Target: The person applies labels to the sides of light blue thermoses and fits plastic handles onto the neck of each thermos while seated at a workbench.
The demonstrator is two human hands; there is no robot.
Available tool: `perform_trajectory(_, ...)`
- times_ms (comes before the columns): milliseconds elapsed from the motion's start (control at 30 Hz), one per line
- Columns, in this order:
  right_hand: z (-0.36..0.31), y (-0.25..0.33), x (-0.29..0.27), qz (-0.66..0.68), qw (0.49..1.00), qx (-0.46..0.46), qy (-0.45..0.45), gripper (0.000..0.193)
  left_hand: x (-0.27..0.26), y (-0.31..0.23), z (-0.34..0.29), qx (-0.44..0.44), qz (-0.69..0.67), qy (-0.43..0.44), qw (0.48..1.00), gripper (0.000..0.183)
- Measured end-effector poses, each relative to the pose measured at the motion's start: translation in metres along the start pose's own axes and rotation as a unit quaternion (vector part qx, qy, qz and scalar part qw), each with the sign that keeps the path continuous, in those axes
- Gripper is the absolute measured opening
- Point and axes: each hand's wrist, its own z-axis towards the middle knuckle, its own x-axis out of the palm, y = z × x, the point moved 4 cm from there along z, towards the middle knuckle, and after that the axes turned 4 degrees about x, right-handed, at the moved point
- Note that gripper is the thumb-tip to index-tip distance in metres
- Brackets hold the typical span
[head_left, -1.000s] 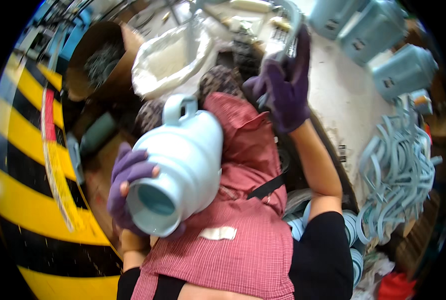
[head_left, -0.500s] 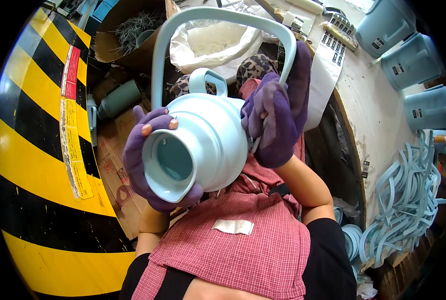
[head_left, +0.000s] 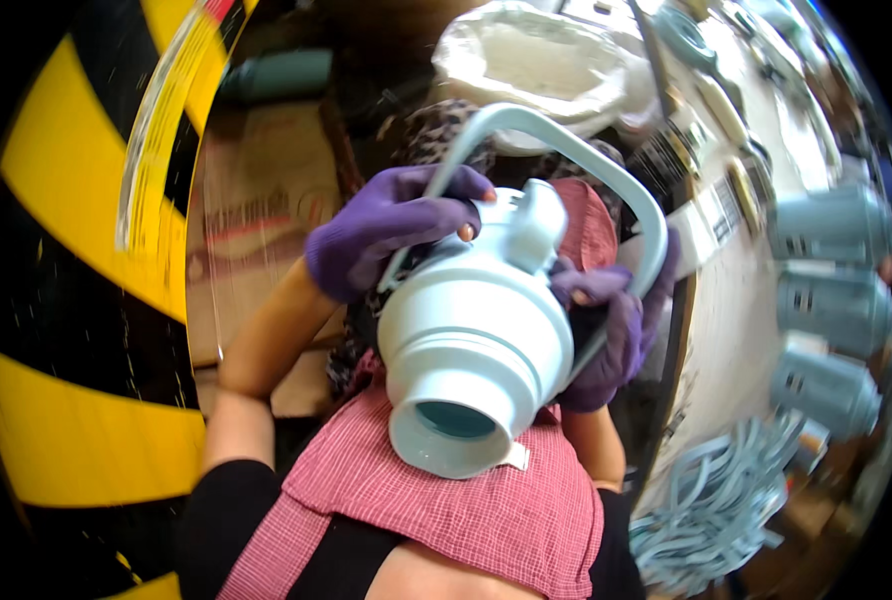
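A pale blue plastic jug [head_left: 471, 325] lies tilted over my lap, its round lipped mouth pointing toward me. A long curved carrying handle [head_left: 556, 130] arches over its far end, and a small grip handle [head_left: 539, 222] sticks up from the body. My left hand [head_left: 391, 225], in a purple glove with bare fingertips, is closed around the left arm of the carrying handle. On the other side, my right hand [head_left: 616, 335] is closed on that handle's right end, against the jug. The right fingers are partly hidden.
On the right, several pale blue jugs [head_left: 831, 310] line the worktable [head_left: 716, 370], with a heap of loose handles [head_left: 711, 510] nearer me. A white lined sack [head_left: 536, 60] stands ahead. Left are cardboard [head_left: 256, 215], a green jug [head_left: 281, 75] and a yellow-black striped surface [head_left: 71, 280].
My left hand has left the jug's mouth and taken the left arm of the carrying handle. The jug has turned and dropped nearer my lap, and the head view has shifted.
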Motion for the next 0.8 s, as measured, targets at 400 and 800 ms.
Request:
perform_trajectory(400,-0.005,0.0,-0.002,-0.106,0.993,-0.019,-0.049,0.077,0.007,0.025,0.005,0.137,-0.101,0.026,0.985,0.034)
perform_trajectory(800,-0.004,-0.017,0.015,-0.124,0.992,0.002,-0.023,0.069,0.006,0.024,0.014,0.141,-0.098,0.041,0.984,0.037)
